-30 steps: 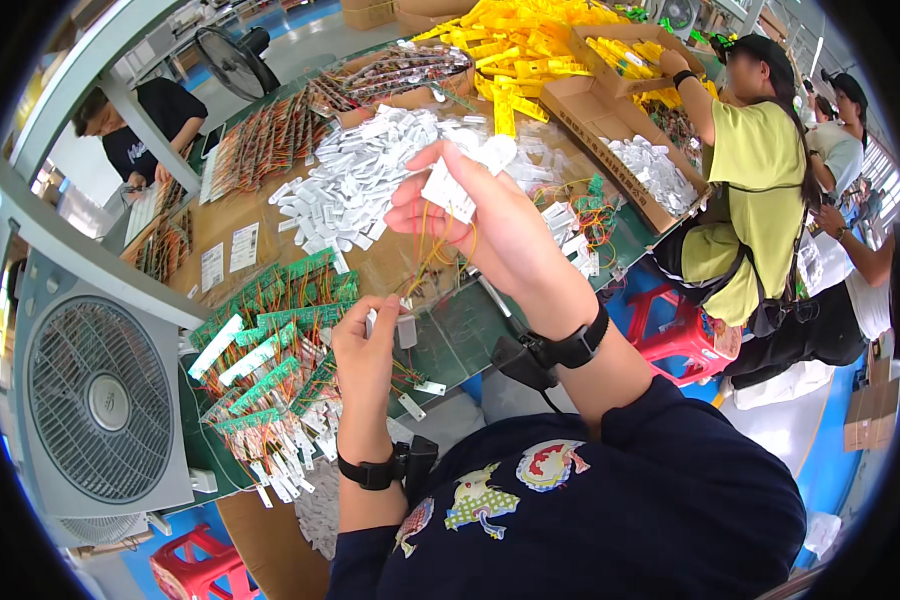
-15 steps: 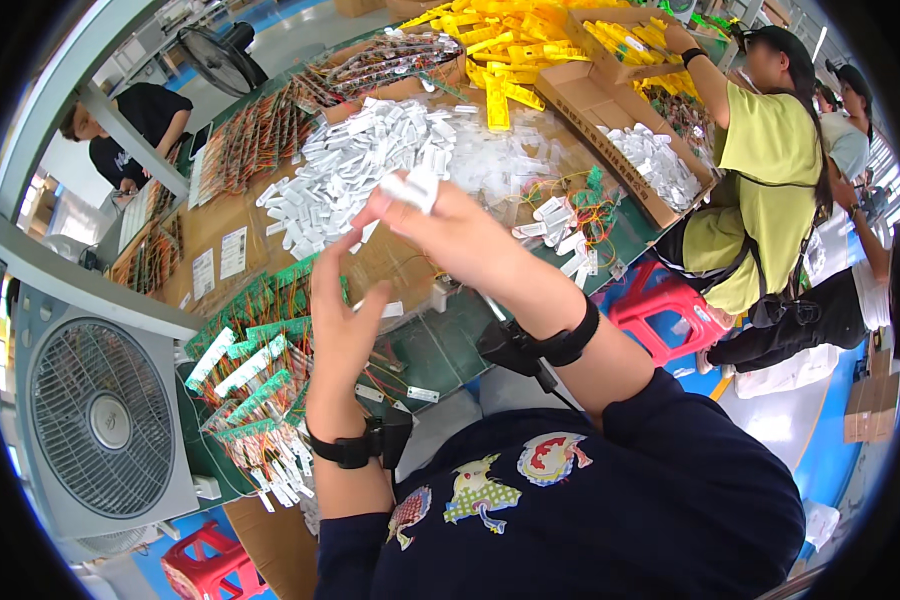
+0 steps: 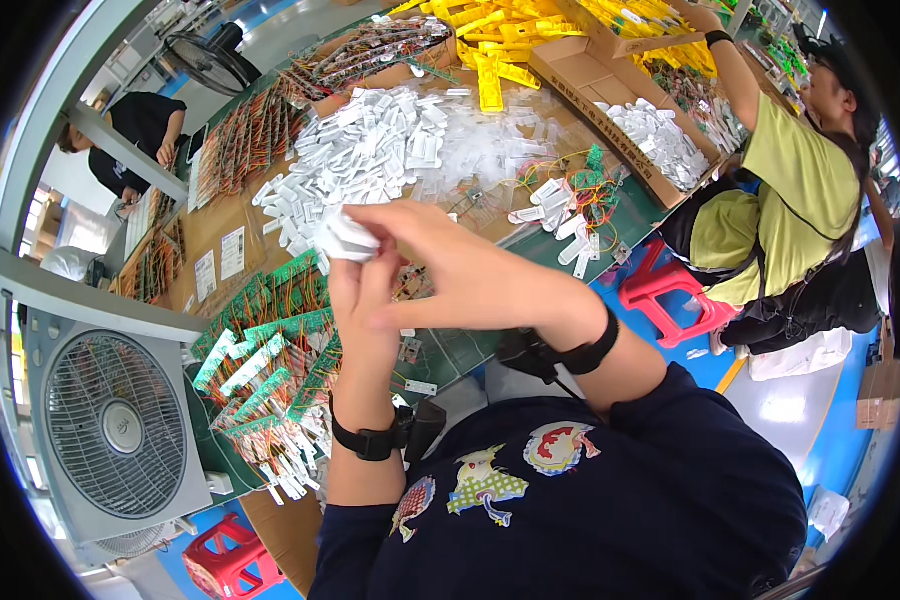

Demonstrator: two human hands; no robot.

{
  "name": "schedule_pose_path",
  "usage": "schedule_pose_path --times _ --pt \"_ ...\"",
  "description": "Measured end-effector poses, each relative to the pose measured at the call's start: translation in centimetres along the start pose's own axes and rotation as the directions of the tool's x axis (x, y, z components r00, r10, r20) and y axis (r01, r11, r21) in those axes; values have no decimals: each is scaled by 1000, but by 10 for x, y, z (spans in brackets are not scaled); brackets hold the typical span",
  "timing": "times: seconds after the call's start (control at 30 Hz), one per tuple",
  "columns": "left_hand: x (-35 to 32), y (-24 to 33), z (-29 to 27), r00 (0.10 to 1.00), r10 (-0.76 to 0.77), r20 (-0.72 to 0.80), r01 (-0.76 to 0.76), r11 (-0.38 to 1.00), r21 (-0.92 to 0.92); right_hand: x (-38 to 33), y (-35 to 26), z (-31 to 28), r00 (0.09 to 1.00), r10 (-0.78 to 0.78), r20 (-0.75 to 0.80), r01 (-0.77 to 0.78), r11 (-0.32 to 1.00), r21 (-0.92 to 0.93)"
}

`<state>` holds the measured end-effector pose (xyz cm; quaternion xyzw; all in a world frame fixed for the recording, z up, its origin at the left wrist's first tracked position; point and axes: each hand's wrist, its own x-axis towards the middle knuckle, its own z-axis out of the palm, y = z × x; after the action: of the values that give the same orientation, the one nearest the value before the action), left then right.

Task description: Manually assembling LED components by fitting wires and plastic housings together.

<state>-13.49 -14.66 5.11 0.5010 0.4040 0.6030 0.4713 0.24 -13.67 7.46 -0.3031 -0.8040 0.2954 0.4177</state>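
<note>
My hands meet over the table's near side at a small white plastic casing [image 3: 348, 236], slightly blurred; it may be more than one piece. My right hand [image 3: 460, 268] reaches across from the right with its fingers closed on the casing's upper side. From below, my left hand [image 3: 362, 310] grips it with the fingertips, partly hidden behind the right hand. Just beyond lies a large heap of white plastic casings [image 3: 375, 140]. Close to my left forearm are green circuit board strips [image 3: 260, 365] with coloured wires and white ends.
Yellow plastic parts [image 3: 510, 35] are piled at the back, beside a cardboard box [image 3: 610, 125] containing white casings. Wired boards [image 3: 595, 195] lie at the right edge. A box fan [image 3: 120, 425] stands left. A co-worker in a lime top [image 3: 805, 200] is at the right, near a red stool [image 3: 675, 295].
My right hand has come down and left with the white casing, toward my left hand. The left hand, open before, now has its fingers at the casing. The co-worker at the right has shifted.
</note>
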Motion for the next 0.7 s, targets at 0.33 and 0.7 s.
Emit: schedule_pose_path --times 0.33,0.7 --pt "4 11 6 1000 -23 -17 16 939 -343 -74 87 45 825 557 93 -548 749 373" --pt "8 -15 -27 976 -118 -185 79 975 -207 -45 50 4 881 472 -33 -435 836 334"
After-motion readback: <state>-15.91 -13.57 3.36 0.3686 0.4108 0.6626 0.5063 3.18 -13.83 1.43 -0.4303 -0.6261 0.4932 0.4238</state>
